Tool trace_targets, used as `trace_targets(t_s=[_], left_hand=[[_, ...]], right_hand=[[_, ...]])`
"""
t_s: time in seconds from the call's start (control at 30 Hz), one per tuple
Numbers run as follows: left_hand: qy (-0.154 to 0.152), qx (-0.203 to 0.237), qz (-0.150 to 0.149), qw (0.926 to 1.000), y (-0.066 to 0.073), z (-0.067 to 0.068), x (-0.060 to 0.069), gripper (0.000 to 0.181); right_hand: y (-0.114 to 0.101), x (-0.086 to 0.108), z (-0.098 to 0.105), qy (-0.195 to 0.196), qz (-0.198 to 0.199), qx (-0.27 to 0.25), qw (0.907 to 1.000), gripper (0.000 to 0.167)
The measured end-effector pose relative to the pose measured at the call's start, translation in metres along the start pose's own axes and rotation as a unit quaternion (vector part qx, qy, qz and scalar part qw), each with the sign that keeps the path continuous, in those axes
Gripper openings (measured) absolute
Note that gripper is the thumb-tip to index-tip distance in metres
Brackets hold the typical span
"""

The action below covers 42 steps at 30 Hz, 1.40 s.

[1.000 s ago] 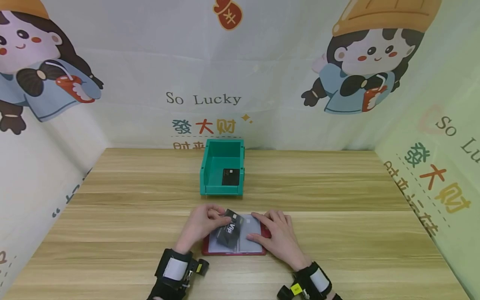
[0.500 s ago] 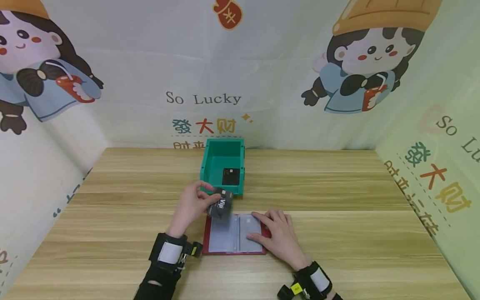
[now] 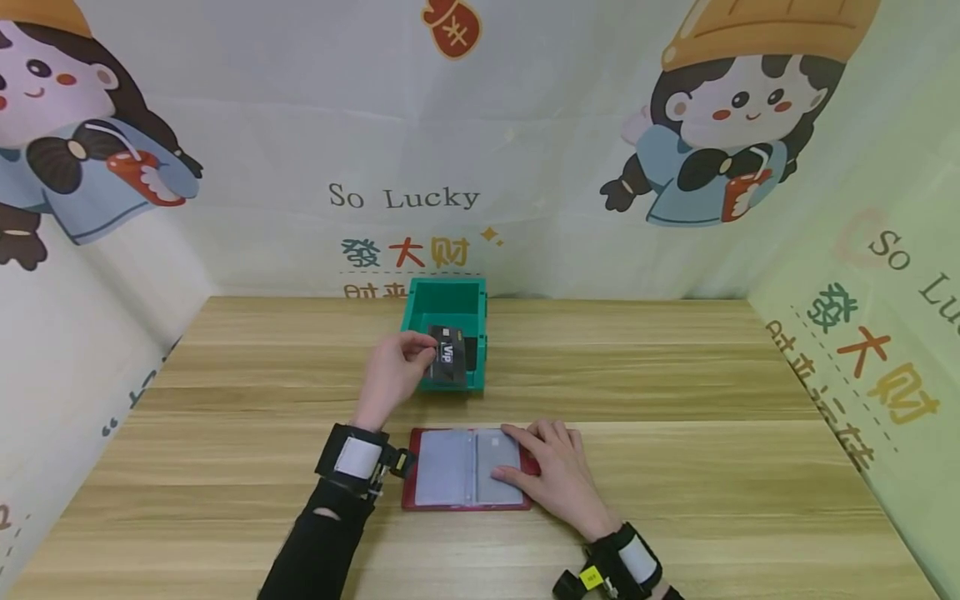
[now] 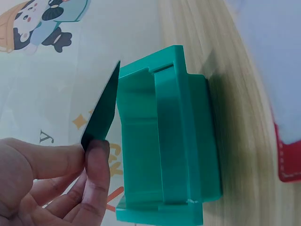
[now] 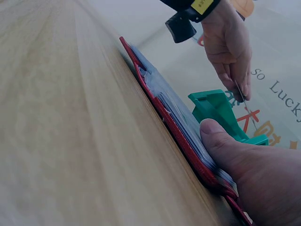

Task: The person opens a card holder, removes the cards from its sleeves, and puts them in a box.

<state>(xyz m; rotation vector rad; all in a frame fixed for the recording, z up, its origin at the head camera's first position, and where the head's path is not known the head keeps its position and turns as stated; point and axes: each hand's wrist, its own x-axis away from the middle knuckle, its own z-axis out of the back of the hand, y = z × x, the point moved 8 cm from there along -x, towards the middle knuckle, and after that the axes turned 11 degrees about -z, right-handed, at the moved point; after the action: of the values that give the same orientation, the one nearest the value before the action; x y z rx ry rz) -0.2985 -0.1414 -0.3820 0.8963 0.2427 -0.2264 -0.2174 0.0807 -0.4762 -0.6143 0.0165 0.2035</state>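
Above the green bin (image 3: 420, 312) my left hand (image 3: 393, 373) pinches a black card (image 3: 447, 357) marked "Vip" by its left edge. The left wrist view shows this card (image 4: 104, 110) nearly edge-on, between thumb and fingers, apart from the bin's wall (image 4: 181, 127). A second dark card (image 3: 471, 353) lies in the bin, partly hidden behind the held one. On the table lies a red card holder (image 3: 409, 471), spread flat with clear sleeves. My right hand (image 3: 558, 479) rests on its right side, thumb on the sleeve page and fingers extended along the edge.
The wooden table (image 3: 690, 375) meets a printed cloth backdrop (image 3: 555, 167) behind the bin. Wrist-worn cameras sit on both arms, the left one (image 3: 401, 462) close to the card holder's left edge.
My left hand has lifted the Vip card off the card holder and carried it forward over the green bin. The right hand stays where it was on the holder.
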Motion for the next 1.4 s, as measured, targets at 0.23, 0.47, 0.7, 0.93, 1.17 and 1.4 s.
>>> trace_targets(t_s=[0.23, 0.47, 0.7, 0.93, 1.17, 1.4], left_hand=[[0.021, -0.016, -0.005, 0.9996, 0.001, -0.004, -0.015, 0.019], [0.028, -0.025, 0.001, 0.9993, -0.002, -0.015, -0.029, 0.024], [0.011, -0.048, 0.002, 0.9988, 0.003, -0.028, -0.036, 0.027], [-0.016, -0.068, 0.04, 0.9968, -0.008, -0.044, -0.038, 0.03], [-0.045, -0.077, 0.076, 0.9931, -0.015, -0.052, -0.037, 0.032], [-0.062, -0.092, 0.084, 0.9903, -0.016, -0.056, -0.036, 0.034]], right_hand=[[-0.001, 0.001, 0.0, 0.005, 0.007, 0.001, 1.0, 0.058], [0.0, 0.001, 0.0, 0.004, 0.003, -0.003, 1.0, 0.057], [0.0, 0.0, 0.001, 0.003, 0.0, 0.0, 1.0, 0.057], [-0.001, -0.001, 0.001, 0.0, 0.0, 0.0, 1.0, 0.057], [-0.002, 0.0, 0.001, -0.003, 0.001, -0.002, 1.0, 0.057], [-0.001, 0.0, 0.001, -0.004, -0.001, -0.003, 1.0, 0.057]])
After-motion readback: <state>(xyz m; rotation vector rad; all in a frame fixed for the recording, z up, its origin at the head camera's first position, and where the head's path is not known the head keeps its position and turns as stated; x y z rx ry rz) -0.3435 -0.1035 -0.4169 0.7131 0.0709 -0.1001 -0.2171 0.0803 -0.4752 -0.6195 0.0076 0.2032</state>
